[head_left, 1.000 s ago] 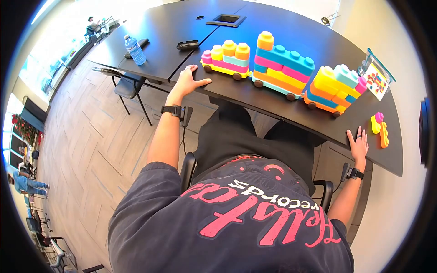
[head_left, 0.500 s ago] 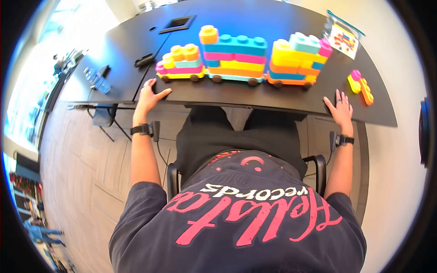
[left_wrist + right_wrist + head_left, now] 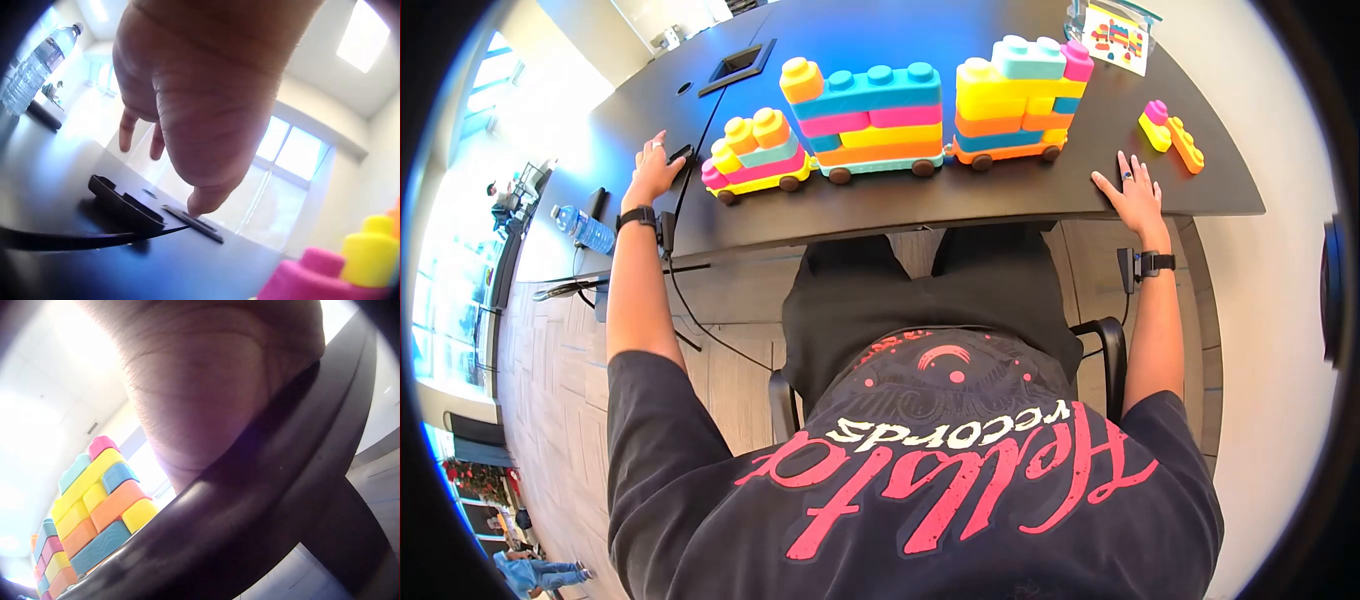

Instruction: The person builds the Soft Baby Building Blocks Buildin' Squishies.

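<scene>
My left hand [image 3: 658,170] is stretched out over the table beyond the smallest block wagon, its fingers loosely extended. Below it lies a small black holder-like object [image 3: 125,205], a little apart from the fingers in the left wrist view. On the table near its front edge rests my right hand [image 3: 1140,200], fingers spread. Between the hands stands a toy-block train on wheels: a low wagon [image 3: 755,158], a long middle wagon [image 3: 870,118] with one orange block on top, and a tall right wagon [image 3: 1012,105].
Right of the train lie a yellow-and-pink block pair [image 3: 1155,128] and an orange block piece [image 3: 1187,146]. A picture card [image 3: 1116,40] stands behind them. A water bottle [image 3: 583,229] is at the left, near a chair. A black table socket [image 3: 737,67] lies farther back.
My left hand has left the table edge beside the low wagon and moved forward and left to the black object. The right hand stays on the table while the head view shifts.
</scene>
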Motion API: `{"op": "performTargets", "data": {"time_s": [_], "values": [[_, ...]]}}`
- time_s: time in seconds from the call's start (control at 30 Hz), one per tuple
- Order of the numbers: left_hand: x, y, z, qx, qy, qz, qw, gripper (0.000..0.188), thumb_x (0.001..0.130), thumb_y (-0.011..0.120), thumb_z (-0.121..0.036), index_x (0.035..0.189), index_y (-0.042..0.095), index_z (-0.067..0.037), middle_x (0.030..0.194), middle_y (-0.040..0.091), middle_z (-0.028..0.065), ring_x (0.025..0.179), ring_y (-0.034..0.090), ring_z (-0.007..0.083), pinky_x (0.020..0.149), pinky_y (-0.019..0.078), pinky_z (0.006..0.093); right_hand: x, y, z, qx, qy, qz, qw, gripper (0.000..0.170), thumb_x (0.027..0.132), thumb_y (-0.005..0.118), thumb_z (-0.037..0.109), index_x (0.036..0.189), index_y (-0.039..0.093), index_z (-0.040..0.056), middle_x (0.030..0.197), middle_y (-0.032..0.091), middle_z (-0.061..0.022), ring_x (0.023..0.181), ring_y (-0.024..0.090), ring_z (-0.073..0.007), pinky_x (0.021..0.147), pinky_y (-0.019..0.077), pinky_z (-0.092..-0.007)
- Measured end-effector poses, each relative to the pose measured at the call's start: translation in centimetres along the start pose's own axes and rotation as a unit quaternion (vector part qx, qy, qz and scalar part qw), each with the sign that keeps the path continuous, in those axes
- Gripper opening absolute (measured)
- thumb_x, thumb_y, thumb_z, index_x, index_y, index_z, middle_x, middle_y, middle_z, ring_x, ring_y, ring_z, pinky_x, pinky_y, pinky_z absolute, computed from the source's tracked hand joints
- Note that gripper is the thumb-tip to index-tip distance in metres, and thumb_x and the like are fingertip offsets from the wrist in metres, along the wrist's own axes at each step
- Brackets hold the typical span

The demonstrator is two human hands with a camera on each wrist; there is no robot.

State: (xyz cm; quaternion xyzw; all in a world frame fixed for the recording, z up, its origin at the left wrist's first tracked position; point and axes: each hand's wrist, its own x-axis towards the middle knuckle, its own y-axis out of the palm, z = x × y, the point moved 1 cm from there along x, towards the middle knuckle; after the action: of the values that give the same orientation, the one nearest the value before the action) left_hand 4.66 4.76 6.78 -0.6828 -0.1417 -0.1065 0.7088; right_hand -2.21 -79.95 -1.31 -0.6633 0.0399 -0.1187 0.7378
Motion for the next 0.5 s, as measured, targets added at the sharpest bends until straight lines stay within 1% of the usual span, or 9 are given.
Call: {"op": "performTargets", "data": {"time_s": [0.1, 0.13, 0.2, 0.23, 0.27, 0.33, 0.37, 0.47, 0.5], "values": [[-0.2, -2.8, -4.6, 0.082, -0.107, 0.126, 0.983, 0.082, 0.101, 0.063, -0.056, 0.169, 0.027, -0.028, 0.164, 0.043, 0.0188, 0.152, 0.039, 0.0395, 0.126, 0.0305, 0.0528, 0.0, -0.2, 0.0, 0.002, 0.005, -0.002, 1.000, 0.104, 0.093, 0.047, 0.084, 0.169, 0.029, 0.0157, 0.176, 0.023, -0.0166, 0.163, 0.019, -0.0323, 0.130, 0.0106, -0.0571], [1.0, -1.3, -3.1, 0.081, -0.106, 0.123, 0.983, 0.082, 0.101, 0.063, -0.056, 0.169, 0.027, -0.028, 0.164, 0.043, 0.0188, 0.152, 0.039, 0.0395, 0.126, 0.0305, 0.0528, -0.1, -0.2, 0.0, 0.000, 0.005, 0.002, 1.000, 0.104, 0.093, 0.048, 0.084, 0.169, 0.029, 0.0158, 0.176, 0.023, -0.0165, 0.163, 0.019, -0.0323, 0.130, 0.0106, -0.0569], [3.7, 4.4, 1.8, 0.084, -0.026, 0.148, 0.985, 0.079, 0.103, 0.055, -0.059, 0.170, 0.023, -0.029, 0.170, 0.036, 0.0140, 0.156, 0.033, 0.0420, 0.126, 0.0308, 0.0549, -0.3, -0.1, 0.1, -0.002, 0.005, 0.000, 1.000, 0.103, 0.093, 0.048, 0.083, 0.169, 0.029, 0.0158, 0.176, 0.023, -0.0163, 0.163, 0.019, -0.0324, 0.130, 0.0110, -0.0566], [3.6, 5.1, 2.1, 0.078, -0.034, 0.164, 0.983, 0.075, 0.106, 0.047, -0.061, 0.170, 0.021, -0.034, 0.171, 0.033, 0.0153, 0.156, 0.031, 0.0438, 0.127, 0.0301, 0.0546, -0.3, -0.1, 0.1, -0.004, 0.005, 0.002, 1.000, 0.103, 0.093, 0.048, 0.083, 0.169, 0.029, 0.0158, 0.176, 0.023, -0.0164, 0.163, 0.019, -0.0324, 0.130, 0.0112, -0.0565], [3.6, 5.8, 2.3, 0.074, -0.037, 0.163, 0.983, 0.075, 0.106, 0.047, -0.061, 0.170, 0.021, -0.034, 0.171, 0.033, 0.0153, 0.156, 0.031, 0.0438, 0.127, 0.0301, 0.0546, -0.1, -0.2, 0.0, -0.008, 0.003, 0.002, 1.000, 0.103, 0.093, 0.049, 0.083, 0.169, 0.029, 0.0158, 0.176, 0.024, -0.0164, 0.163, 0.019, -0.0325, 0.130, 0.0113, -0.0564], [3.0, 7.2, 2.9, 0.031, -0.118, 0.209, 0.970, 0.069, 0.108, 0.042, -0.061, 0.169, 0.023, -0.037, 0.167, 0.039, 0.0180, 0.155, 0.033, 0.0468, 0.127, 0.0301, 0.0551, -0.1, -0.4, -0.1, -0.010, -0.001, 0.003, 1.000, 0.103, 0.093, 0.050, 0.082, 0.169, 0.029, 0.0156, 0.175, 0.024, -0.0168, 0.163, 0.019, -0.0327, 0.129, 0.0118, -0.0566], [2.4, 6.8, 2.1, 0.059, -0.127, 0.170, 0.976, 0.064, 0.109, 0.043, -0.057, 0.168, 0.026, -0.038, 0.161, 0.046, 0.0176, 0.148, 0.041, 0.0487, 0.122, 0.0368, 0.0574, -0.2, -0.4, 0.0, -0.011, 0.003, 0.004, 1.000, 0.100, 0.094, 0.050, 0.080, 0.169, 0.029, 0.0169, 0.175, 0.024, -0.0166, 0.163, 0.019, -0.0328, 0.129, 0.0121, -0.0572], [1.2, 5.5, 1.4, 0.061, -0.115, 0.155, 0.979, 0.063, 0.109, 0.049, -0.052, 0.167, 0.027, -0.040, 0.155, 0.052, 0.0187, 0.142, 0.048, 0.0479, 0.116, 0.0427, 0.0597, 0.0, 0.0, -0.2, -0.018, 0.003, 0.006, 1.000, 0.097, 0.096, 0.051, 0.078, 0.169, 0.030, 0.0187, 0.175, 0.024, -0.0163, 0.163, 0.020, -0.0328, 0.129, 0.0124, -0.0575], [1.0, 5.9, 2.1, 0.065, -0.085, 0.118, 0.987, 0.059, 0.107, 0.055, -0.049, 0.163, 0.036, -0.039, 0.146, 0.059, 0.0195, 0.132, 0.055, 0.0496, 0.108, 0.0490, 0.0593, 0.1, 0.2, -0.3, -0.018, 0.003, -0.001, 1.000, 0.097, 0.096, 0.051, 0.078, 0.169, 0.029, 0.0192, 0.175, 0.024, -0.0162, 0.163, 0.020, -0.0327, 0.129, 0.0124, -0.0575]]}}
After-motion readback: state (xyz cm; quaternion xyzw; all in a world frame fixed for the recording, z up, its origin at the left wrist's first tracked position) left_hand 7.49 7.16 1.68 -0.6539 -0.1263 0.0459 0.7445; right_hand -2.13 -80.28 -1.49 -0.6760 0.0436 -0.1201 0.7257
